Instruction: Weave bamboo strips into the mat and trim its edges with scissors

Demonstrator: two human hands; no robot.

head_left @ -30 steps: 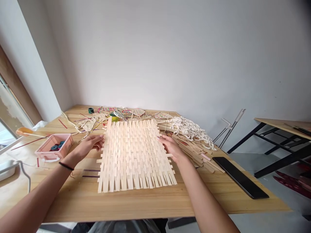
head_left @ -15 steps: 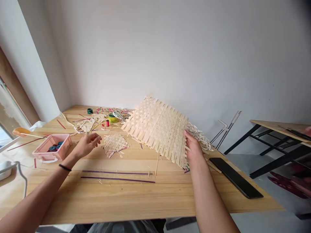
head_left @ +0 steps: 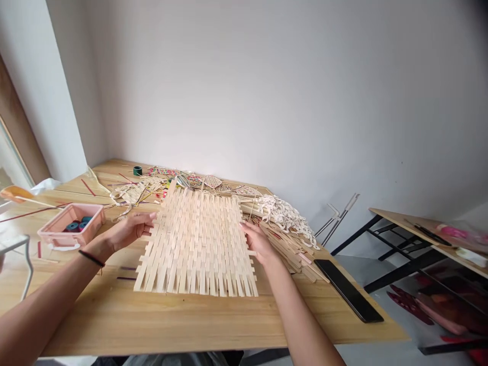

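Observation:
A pale woven mat of flat strips (head_left: 198,244) is held up over the wooden table, facing me, its loose strip ends sticking out along the edges. My left hand (head_left: 131,230), with a dark band at the wrist, pinches the mat's left edge. On the opposite side, my right hand (head_left: 259,241) grips the right edge, thumb on the front face. Behind the mat's lower left corner, the ends of two dark purple strips (head_left: 125,278) show on the table. The small woven piece seen earlier is hidden behind the mat.
A pink basket (head_left: 57,236) with thread spools (head_left: 78,225) stands left. Loose strips (head_left: 293,249) and a heap of white curled strips (head_left: 285,216) lie right, beside a long black bar (head_left: 348,291). Scissors (head_left: 183,181) and a green tape roll (head_left: 138,171) are at the back.
The mat has swung from a tilted position at the right to square in front of me. My left hand, free before, has taken hold of its left edge.

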